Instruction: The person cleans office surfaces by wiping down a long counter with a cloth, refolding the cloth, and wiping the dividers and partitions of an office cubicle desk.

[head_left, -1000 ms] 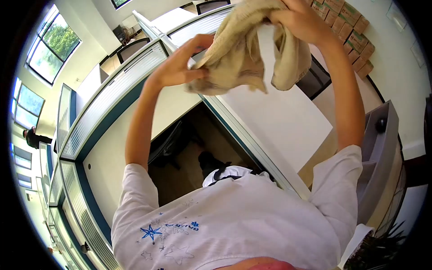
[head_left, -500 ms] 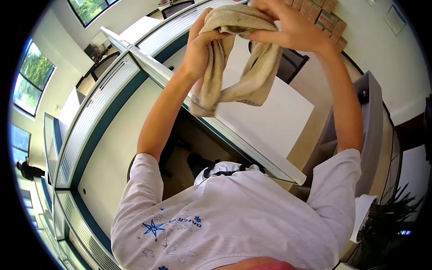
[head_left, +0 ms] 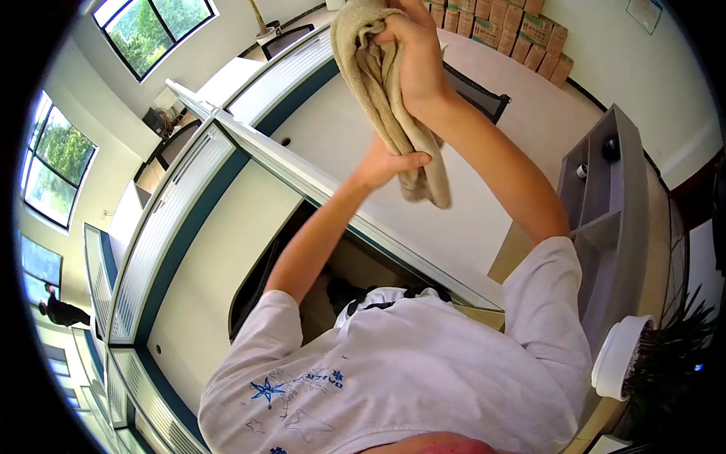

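A beige towel (head_left: 376,83) hangs gathered in long folds in front of me, over the partition and the white desk. At its upper part my right hand (head_left: 418,64) is closed on the cloth, with the fingers partly hidden in the folds. Lower down, my left hand (head_left: 391,161) grips the hanging length, its thumb across the front and its other fingers behind. The loose end of the towel dangles just below my left thumb.
A low partition (head_left: 291,163) runs between me and the white desk (head_left: 454,219). Grey shelves (head_left: 597,189) and a white plant pot (head_left: 622,356) stand to the right. Stacked cardboard boxes (head_left: 522,34) line the far wall. Another person (head_left: 64,309) is far left.
The towel went from a wide loop between both hands to a narrow gathered bundle. My left hand moved down and right onto its lower length; my right hand moved left.
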`<state>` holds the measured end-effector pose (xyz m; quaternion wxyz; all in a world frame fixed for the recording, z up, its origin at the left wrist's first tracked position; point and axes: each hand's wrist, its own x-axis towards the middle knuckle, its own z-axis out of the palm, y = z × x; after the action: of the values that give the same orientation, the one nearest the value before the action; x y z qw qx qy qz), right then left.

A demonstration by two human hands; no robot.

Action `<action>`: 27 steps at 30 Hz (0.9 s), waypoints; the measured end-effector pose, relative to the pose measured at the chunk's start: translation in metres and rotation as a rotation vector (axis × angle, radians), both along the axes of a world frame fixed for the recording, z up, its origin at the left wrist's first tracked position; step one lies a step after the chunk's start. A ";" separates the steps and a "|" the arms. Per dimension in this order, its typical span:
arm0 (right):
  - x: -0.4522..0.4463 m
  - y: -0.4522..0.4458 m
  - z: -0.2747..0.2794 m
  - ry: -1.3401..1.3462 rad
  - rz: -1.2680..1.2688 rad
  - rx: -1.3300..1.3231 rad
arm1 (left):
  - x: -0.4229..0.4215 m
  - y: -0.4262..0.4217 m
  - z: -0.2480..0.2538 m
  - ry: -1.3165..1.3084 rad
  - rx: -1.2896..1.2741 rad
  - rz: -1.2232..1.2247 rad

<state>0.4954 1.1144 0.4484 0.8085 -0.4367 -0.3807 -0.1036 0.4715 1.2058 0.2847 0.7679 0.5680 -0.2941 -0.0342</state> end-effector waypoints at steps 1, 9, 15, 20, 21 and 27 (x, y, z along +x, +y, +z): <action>0.011 0.002 -0.010 0.066 0.027 0.059 | -0.009 -0.008 -0.004 0.114 -0.047 0.005; -0.018 -0.099 -0.074 0.047 -0.138 -0.413 | -0.021 0.049 -0.003 0.255 -0.318 0.350; -0.024 -0.170 -0.141 -0.074 0.208 -0.916 | -0.024 0.051 0.023 -0.104 -0.190 0.292; -0.072 -0.140 -0.143 -0.011 -0.116 -0.746 | -0.025 0.007 0.015 -0.145 -0.204 0.151; -0.080 -0.132 -0.150 0.089 -0.075 -0.818 | -0.024 -0.008 0.010 -0.087 -0.299 0.118; -0.106 -0.115 -0.209 0.412 -0.076 -0.861 | -0.023 -0.025 -0.004 -0.054 -0.087 0.097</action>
<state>0.3897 0.9989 0.2392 0.6084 -0.7570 -0.2045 0.1226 0.4488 1.1808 0.2807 0.7844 0.5484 -0.2882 0.0311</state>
